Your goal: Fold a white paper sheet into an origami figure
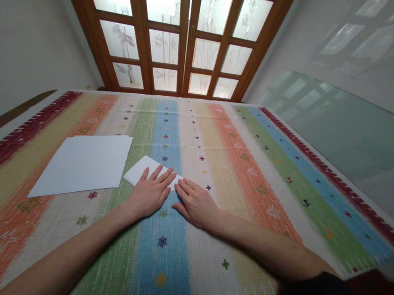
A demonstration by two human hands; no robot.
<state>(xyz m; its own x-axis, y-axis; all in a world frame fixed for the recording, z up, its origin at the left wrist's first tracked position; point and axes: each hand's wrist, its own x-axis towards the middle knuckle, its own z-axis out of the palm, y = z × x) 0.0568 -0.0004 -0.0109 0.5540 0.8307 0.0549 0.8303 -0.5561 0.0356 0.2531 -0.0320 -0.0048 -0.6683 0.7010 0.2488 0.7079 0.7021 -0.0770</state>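
The folded white paper [138,169] is pressed to the striped tablecloth [232,146] by the left hand [152,190] and right hand [196,203] — both flattened, neither clenched — and could be creased askew if dragged unevenly.

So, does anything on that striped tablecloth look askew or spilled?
Only slightly: the white paper stack, left of the left hand, has uneven edges, its sheets not quite squared up. I see no spill.

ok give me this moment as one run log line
left hand: flat on small white paper; right hand: at its right end; larger white sheets: to the left; striped cloth: underneath
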